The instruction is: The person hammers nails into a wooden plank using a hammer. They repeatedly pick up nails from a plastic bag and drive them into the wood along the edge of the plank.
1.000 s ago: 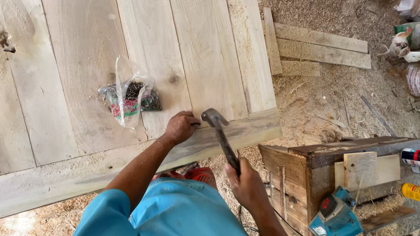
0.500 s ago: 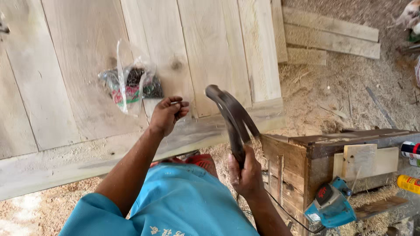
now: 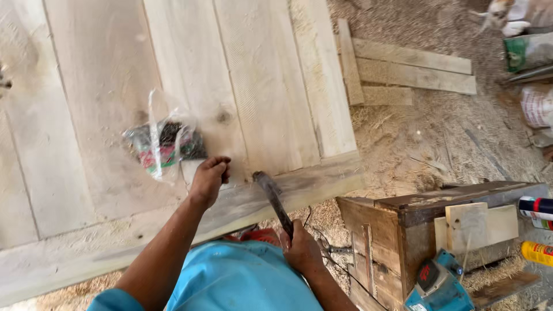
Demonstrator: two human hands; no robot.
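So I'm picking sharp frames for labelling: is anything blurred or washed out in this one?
Head view: the hammer is streaked with motion blur in the right hand; the left hand looks fairly sharp; the pale planks are bright and slightly washed out at upper left.

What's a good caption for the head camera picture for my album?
Right hand brings a hammer down on a wooden cross board while the left hand rests beside a bag of nails.
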